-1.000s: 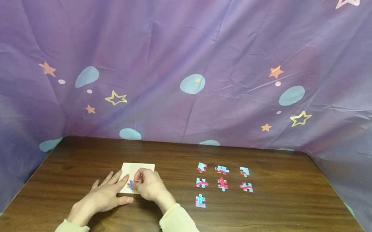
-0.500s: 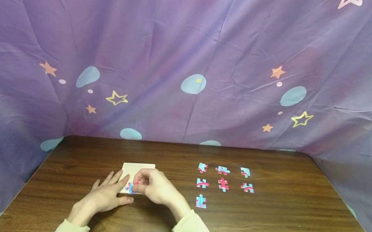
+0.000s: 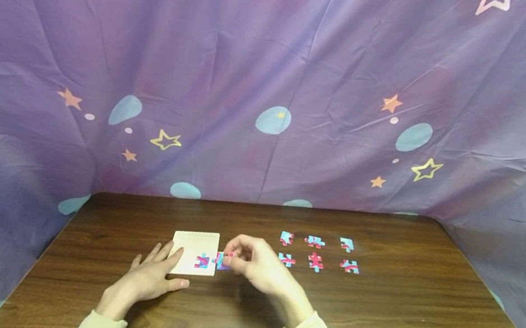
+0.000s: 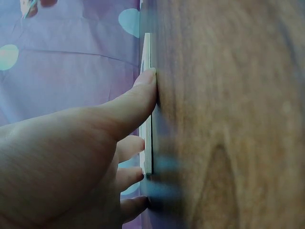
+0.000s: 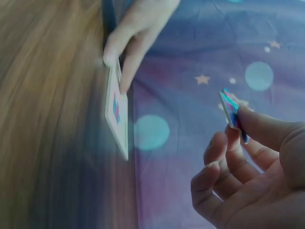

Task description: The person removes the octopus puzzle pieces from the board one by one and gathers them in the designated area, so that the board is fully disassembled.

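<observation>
My left hand (image 3: 147, 277) rests spread at the left edge of a small cream board (image 3: 196, 238), its fingertips on the board and its thumb along the near side. One pink and blue jigsaw piece (image 3: 202, 261) lies in the board's lower right part. Just past the board's right edge, my right hand (image 3: 260, 268) pinches a second blue and pink jigsaw piece (image 5: 231, 109) between thumb and index finger. In the right wrist view this piece is held up in the air, tilted, with the other fingers loosely curled below.
To the right, several jigsaw pieces (image 3: 315, 261) lie apart in two rows on the brown wooden table (image 3: 398, 314). My right hand overlaps the lower left one. A purple curtain (image 3: 236, 69) with stars and ovals surrounds the table's back and sides.
My right hand has moved right, off the board, with a jigsaw piece pinched in it. The piece on the board now shows. The lowest loose piece is now hidden by the right arm. The left hand stays put.
</observation>
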Available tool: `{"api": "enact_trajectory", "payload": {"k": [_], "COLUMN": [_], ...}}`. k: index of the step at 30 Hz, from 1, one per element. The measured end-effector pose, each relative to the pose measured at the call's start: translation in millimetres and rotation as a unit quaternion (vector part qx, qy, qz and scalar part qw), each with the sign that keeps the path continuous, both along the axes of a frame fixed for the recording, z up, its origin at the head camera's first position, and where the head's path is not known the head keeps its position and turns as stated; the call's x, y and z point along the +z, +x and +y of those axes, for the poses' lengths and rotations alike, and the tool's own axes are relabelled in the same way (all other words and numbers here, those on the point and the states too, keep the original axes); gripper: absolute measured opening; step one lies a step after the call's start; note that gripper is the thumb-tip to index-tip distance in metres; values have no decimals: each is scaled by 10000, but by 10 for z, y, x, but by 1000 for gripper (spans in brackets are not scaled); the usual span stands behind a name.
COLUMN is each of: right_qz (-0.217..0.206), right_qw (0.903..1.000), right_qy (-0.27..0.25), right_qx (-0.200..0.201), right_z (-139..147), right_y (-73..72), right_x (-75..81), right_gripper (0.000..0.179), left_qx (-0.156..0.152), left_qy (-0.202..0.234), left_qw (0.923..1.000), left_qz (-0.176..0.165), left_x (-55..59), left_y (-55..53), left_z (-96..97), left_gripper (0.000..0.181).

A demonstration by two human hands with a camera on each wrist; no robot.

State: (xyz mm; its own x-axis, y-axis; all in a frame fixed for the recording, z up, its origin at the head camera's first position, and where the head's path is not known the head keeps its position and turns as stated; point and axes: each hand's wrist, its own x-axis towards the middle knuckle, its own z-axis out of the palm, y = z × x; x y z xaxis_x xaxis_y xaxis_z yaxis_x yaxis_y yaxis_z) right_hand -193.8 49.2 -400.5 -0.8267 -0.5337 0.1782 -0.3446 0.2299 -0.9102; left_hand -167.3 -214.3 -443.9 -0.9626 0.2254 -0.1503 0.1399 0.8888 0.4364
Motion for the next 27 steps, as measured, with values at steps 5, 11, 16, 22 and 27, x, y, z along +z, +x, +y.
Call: {"api": "enact_trajectory", "payload": {"k": [5, 11, 16, 22, 27], "right_qz": [-190, -300, -471, -641, -897], "right_qw": [9996, 9979, 9940, 9866, 9851], "right_qy": [-80, -8, -123, -187, -189], "right_qx": [-181, -581, -981, -1488, -1457], "right_z": [246, 569, 867, 1180, 1419], "right_y": [-30, -104, -117, -76, -21], "right_x": [-8, -79, -141, -185, -230], "right_gripper": [8, 11, 13, 14, 21], "left_qx": [20, 4, -49, -42, -76], "left_qy": [-14, 105, 174, 166, 190], "left_qw": [10000, 9999, 9998, 9998, 9997], "left_qz": [-8, -52, -116, -126, -114], "left_x": [2, 15, 14, 9, 25], "left_y": [4, 12, 12, 9, 9], "left_z": [-21, -22, -12, -6, -10], "left_gripper": [84, 85, 85, 85, 85]}}
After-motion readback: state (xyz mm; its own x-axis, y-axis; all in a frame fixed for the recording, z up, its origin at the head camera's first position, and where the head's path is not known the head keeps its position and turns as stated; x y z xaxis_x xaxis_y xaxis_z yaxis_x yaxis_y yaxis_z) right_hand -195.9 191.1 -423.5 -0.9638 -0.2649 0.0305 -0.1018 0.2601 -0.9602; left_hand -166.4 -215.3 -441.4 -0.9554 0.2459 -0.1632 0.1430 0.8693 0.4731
